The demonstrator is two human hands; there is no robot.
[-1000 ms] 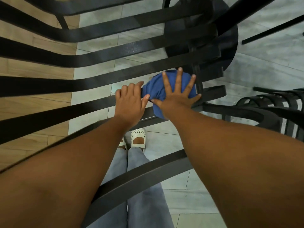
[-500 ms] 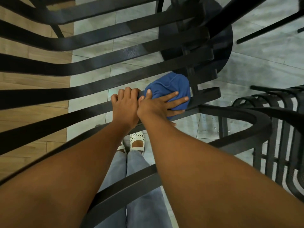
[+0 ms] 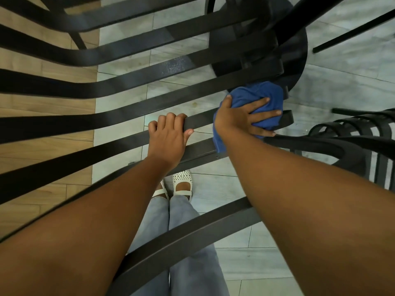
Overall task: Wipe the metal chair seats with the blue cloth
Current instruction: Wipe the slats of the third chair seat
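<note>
1. As you look down from above, the blue cloth (image 3: 259, 101) sits right of the frame's centre, bunched over the far end of a dark slat of the metal chair seat (image 3: 128, 120), whose slats sweep across the frame from left to right.
2. Your right hand (image 3: 239, 118) lies over the cloth with its fingers (image 3: 265, 113) spread and slightly bent, pressing the bundle against the slat; a loose tail of cloth hangs below the wrist.
3. Your left hand (image 3: 168, 137), at the frame's centre, curls its fingers over the edge of a neighbouring slat and grips it.
4. The cloth looks soft, light and floppy, so it will likely crumple and slide unless you keep your palm on its bulk.
5. The slats look rigid, narrow and smooth; judge them safe to lean on, though gaps between them could snag loose cloth.
6. A second chair (image 3: 352, 135) stands at the right edge.
</note>
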